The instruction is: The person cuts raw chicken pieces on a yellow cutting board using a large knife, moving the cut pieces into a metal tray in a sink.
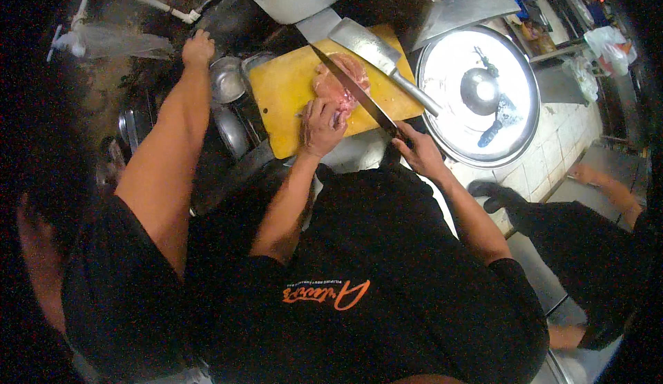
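A slab of raw meat point(339, 76) lies on a yellow cutting board point(279, 83) in front of me. My left hand point(323, 127) grips the near end of the meat with curled fingers, which partly hide that end. In my right hand point(419, 148) is the handle of a long knife point(357, 91). Its blade slants across the meat, the tip pointing to the far left; whether the edge has entered the meat I cannot tell. A cleaver point(365, 47) rests across the board's far right part, its handle reaching over the rim of a large round metal lid point(440, 99).
A utensil with a blue handle point(489, 134) lies on the lid. Beyond the board stands a white plastic tub point(300, 3); metal bowls point(228, 81) sit left. One co-worker's hand point(199, 47) reaches in at left, near a white pipe point(145, 1). Another person's hand point(585, 174) shows at right.
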The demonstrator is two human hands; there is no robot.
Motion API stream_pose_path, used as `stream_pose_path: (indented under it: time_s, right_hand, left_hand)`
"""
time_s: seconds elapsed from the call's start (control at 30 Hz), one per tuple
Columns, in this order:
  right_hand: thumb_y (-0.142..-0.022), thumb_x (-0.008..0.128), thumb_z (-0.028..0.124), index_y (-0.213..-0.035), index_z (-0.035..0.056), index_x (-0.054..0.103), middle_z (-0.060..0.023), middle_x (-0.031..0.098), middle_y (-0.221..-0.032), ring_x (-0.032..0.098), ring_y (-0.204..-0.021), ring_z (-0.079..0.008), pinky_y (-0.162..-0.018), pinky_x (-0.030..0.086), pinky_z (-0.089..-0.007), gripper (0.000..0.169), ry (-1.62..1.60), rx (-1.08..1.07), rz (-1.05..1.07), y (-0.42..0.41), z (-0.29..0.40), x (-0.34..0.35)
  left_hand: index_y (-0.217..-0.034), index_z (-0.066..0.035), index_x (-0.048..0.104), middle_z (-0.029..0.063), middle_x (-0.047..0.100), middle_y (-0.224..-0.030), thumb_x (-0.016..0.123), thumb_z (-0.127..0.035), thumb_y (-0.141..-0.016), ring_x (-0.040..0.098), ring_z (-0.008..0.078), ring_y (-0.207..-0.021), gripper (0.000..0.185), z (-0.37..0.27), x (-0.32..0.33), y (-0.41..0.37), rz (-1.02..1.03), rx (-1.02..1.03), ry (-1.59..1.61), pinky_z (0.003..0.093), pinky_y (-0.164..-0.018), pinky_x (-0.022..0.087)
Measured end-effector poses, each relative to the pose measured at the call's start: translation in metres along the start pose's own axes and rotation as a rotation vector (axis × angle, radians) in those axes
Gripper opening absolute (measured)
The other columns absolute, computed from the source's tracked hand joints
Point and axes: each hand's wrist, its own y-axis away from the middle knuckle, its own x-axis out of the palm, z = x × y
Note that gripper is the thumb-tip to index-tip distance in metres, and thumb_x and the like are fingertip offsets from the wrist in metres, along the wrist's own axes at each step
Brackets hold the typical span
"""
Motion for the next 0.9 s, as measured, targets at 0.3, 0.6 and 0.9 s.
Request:
stream_pose_path:
  time_s: [0.3,0.6,0.9]
  right_hand:
    - [-0.091,0.055,0.020,-0.126,0.0069,0.047,-0.0223,0.063,-0.098,0.061,-0.089,-0.0409,-0.076,0.048,-0.0446,0.039,0.053,-0.066,0.002,-0.002,0.009,0.001]
    - [-0.091,0.054,0.018,-0.129,0.0084,0.046,-0.0208,0.063,-0.102,0.060,-0.092,-0.0414,-0.077,0.048,-0.0456,0.040,0.146,0.004,0.091,0.004,-0.009,0.009]
    - [-0.090,0.058,0.019,-0.127,0.0076,0.049,-0.0171,0.066,-0.095,0.065,-0.084,-0.0321,-0.073,0.049,-0.0385,0.039,0.136,0.058,0.116,0.059,-0.001,-0.052]
  left_hand:
    - [-0.087,-0.007,0.057,0.0103,0.056,-0.088,0.068,-0.018,-0.070,0.053,0.0315,-0.089,0.023,-0.012,-0.009,-0.001,-0.078,0.031,-0.079,0.0434,-0.077,0.043]
    - [-0.084,-0.007,0.057,0.0112,0.055,-0.085,0.069,-0.018,-0.069,0.052,0.0319,-0.086,0.022,-0.008,-0.005,-0.001,-0.075,0.020,-0.080,0.0435,-0.075,0.044]
    - [-0.083,-0.006,0.059,0.0113,0.055,-0.086,0.065,-0.018,-0.072,0.051,0.0325,-0.083,0.017,0.001,-0.015,-0.003,0.014,-0.108,-0.033,0.0444,-0.076,0.042]
